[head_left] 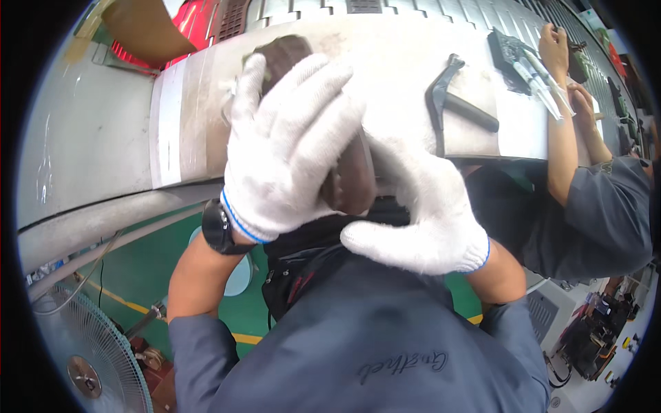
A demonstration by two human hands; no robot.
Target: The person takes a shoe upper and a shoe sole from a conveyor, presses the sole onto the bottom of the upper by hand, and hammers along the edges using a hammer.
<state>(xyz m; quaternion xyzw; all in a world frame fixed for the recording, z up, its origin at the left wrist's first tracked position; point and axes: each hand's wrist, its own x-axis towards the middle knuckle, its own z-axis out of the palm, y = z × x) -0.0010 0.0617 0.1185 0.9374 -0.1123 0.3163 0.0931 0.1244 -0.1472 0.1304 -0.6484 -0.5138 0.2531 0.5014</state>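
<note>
A dark brown shoe (354,175) is held tilted over the bench's near edge, its far end (284,56) showing beyond my fingers. My left hand (286,141), in a white knitted glove, lies across the shoe and grips it, covering most of its middle. Beside the shoe's near end, my right hand (430,206), gloved the same way, is open with the thumb apart from the fingers. Whether its fingertips touch the shoe cannot be made out. A black angled tool with two arms (438,100) rests on the bench to the right.
The pale bench (406,48) runs up to a slatted conveyor (310,8). A co-worker's hands and arms (563,148) are at the right, by white tubes with a black bag (527,69). Brown cardboard (148,31) is at far left; a fan (89,358) stands below.
</note>
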